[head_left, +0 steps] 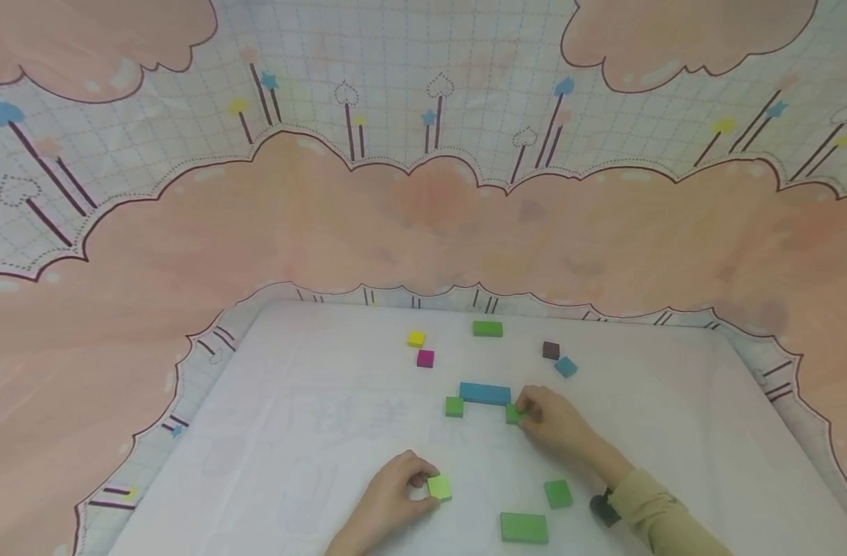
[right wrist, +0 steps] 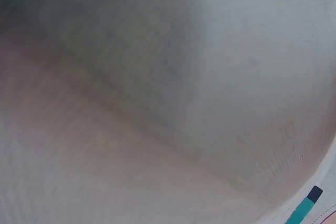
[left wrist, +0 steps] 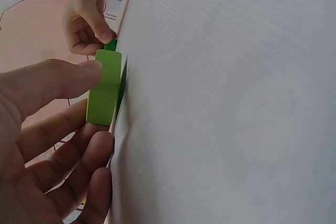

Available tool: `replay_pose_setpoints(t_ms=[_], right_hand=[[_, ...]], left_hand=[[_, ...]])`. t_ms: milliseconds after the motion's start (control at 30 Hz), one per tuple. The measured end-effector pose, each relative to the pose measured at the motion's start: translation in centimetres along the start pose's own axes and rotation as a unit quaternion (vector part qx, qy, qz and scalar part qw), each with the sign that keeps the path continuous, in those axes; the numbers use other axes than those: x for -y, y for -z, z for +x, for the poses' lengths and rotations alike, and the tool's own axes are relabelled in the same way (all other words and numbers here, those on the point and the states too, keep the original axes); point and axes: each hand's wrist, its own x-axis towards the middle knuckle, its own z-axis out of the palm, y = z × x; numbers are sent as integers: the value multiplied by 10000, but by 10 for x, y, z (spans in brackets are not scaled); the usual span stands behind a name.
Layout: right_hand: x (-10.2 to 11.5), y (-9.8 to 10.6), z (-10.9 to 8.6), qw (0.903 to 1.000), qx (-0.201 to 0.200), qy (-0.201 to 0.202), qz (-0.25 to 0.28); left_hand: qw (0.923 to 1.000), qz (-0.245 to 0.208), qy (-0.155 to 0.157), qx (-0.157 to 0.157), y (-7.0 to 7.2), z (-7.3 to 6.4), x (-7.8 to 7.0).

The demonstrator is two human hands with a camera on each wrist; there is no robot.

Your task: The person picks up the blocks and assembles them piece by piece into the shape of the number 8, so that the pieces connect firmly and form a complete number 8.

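Note:
Between the thumb and fingers of my left hand [head_left: 393, 494] a light green block [head_left: 439, 487] is pinched, low over the white table; the left wrist view shows this light green block [left wrist: 105, 87] close up. Farther off, my right hand [head_left: 551, 417] pinches a small green block [head_left: 513, 414] at the right end of a long blue block [head_left: 485, 394]. Another small green block [head_left: 454, 407] lies by the blue block's left end. In the right wrist view the hand's work is hidden by blur.
Nearer me lie a green square block [head_left: 558, 493] and a green oblong block [head_left: 523, 528]. Toward the back are a green block [head_left: 488, 329], a yellow block [head_left: 415, 339], a magenta block [head_left: 425, 358], a dark brown block [head_left: 551, 350] and a blue block [head_left: 566, 367].

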Motion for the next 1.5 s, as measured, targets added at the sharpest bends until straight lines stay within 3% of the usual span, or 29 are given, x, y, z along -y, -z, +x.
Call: replay_pose_setpoints(t_ms=[400,1067,1500], right_hand=[[-1,0,0,10000,-14,46,-40],[1,1,-3,9999,17,-7,107],[-1,-1,-1,10000,-10,-8,59]], left_hand=[[9992,-183,290,180,2,6,2],[9998,44,159,-68,1,22,-1],[9986,85,501,137,-1,40,-8]])
